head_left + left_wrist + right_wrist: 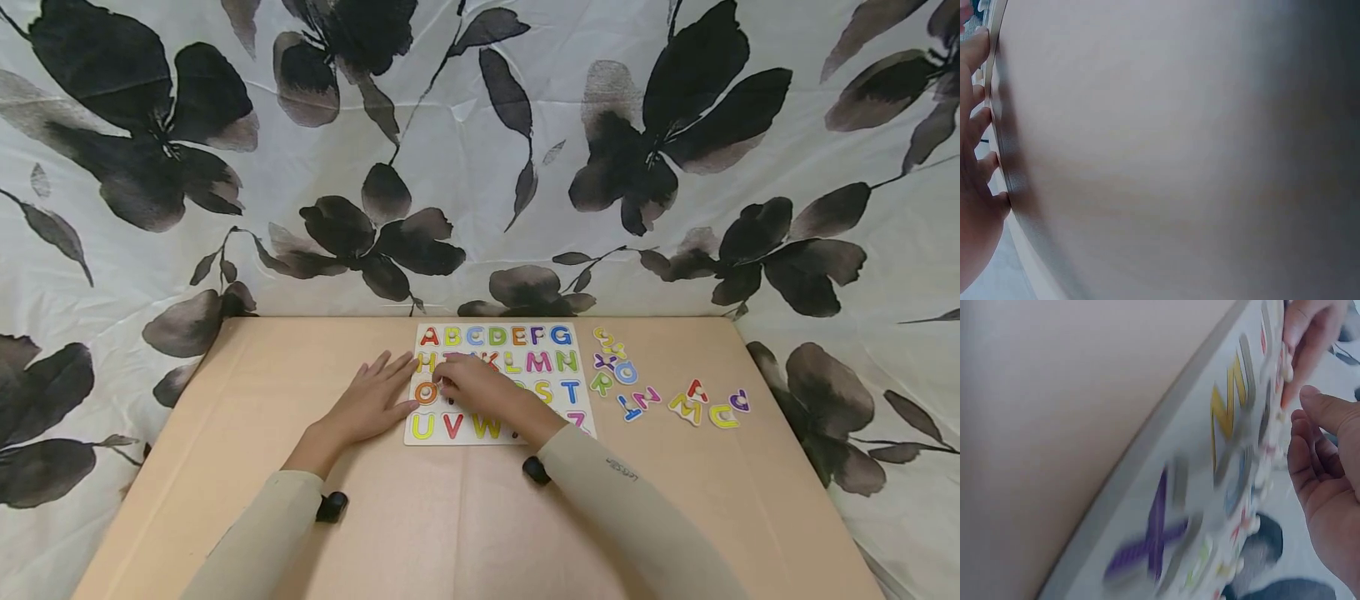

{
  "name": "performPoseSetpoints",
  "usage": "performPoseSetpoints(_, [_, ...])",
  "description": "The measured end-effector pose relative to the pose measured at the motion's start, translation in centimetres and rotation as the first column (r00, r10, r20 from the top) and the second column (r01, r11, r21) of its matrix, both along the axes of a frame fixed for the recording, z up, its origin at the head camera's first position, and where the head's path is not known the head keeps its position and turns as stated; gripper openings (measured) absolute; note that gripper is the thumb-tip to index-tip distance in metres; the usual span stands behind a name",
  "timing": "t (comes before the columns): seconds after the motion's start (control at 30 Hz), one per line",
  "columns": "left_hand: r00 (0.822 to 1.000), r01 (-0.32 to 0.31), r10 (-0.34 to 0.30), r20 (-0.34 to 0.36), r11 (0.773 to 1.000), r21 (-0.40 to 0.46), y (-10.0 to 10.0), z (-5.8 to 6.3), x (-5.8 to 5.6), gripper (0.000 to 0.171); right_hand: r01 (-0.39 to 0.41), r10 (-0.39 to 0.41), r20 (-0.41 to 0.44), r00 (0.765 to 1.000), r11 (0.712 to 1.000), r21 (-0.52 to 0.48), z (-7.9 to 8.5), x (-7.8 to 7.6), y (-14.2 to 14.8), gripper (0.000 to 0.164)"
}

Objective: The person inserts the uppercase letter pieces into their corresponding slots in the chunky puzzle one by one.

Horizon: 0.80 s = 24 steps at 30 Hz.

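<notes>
A white alphabet board [504,437] with rows of coloured letters lies at the far side of the table. My left hand [375,398] rests flat with spread, straight fingers at the board's left edge, beside the orange O [426,392]. My right hand [480,387] reaches over the board's left half, covering several letters in the middle rows. In the right wrist view its thumb and curled fingers come close together above the board; I cannot tell whether a small piece is between them. The purple X [1154,540] and yellow W [1229,403] show near the board's front edge.
Several loose letters lie right of the board, among them a blue O [625,372], a green R [601,383], a red A [697,390] and a yellow U [723,417]. Floral cloth [517,192] hangs behind the tan table [420,533].
</notes>
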<state>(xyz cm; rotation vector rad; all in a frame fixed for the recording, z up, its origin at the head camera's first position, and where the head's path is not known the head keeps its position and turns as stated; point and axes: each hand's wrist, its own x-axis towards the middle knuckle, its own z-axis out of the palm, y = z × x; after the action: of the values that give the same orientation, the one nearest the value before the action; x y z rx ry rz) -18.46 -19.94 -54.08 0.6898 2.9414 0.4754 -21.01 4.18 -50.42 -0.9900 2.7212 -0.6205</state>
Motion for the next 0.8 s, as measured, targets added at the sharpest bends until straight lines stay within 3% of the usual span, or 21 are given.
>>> performPoseSetpoints(0.47, [1.0,-0.003,0.003,0.016,1.0,-0.001,0.1,0.2,0.4,0.076,0.174,-0.178,-0.044,0.983,0.981,-0.092,1.1,2.2,9.4,0.022])
performPoseSetpoints(0.8, [1.0,-0.003,0.003,0.009,1.0,0.001,-0.1,0.1,0.6,0.076,0.343,-0.351,-0.048,0.935,0.931,-0.126,0.9,3.5,18.1,0.021])
